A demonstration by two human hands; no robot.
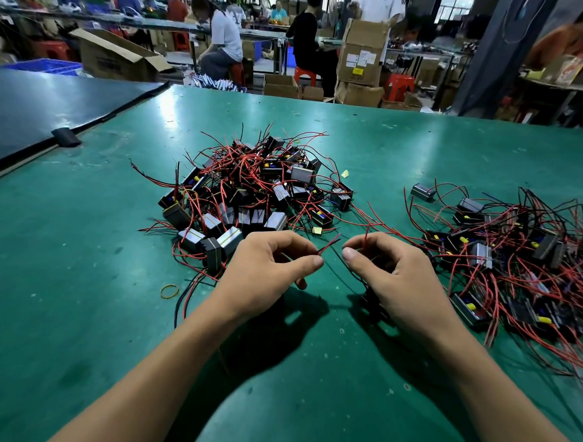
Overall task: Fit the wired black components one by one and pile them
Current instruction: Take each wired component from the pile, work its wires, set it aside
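The left hand pinches a red wire between thumb and forefinger; the right hand pinches a second wire, a black component under its palm. A central heap lies at twelve o'clock; a right heap at three.

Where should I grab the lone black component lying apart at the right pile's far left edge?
Pinch the lone component by its boxy body, from above and the left: it lies flat on the green table, clear of the right pile.
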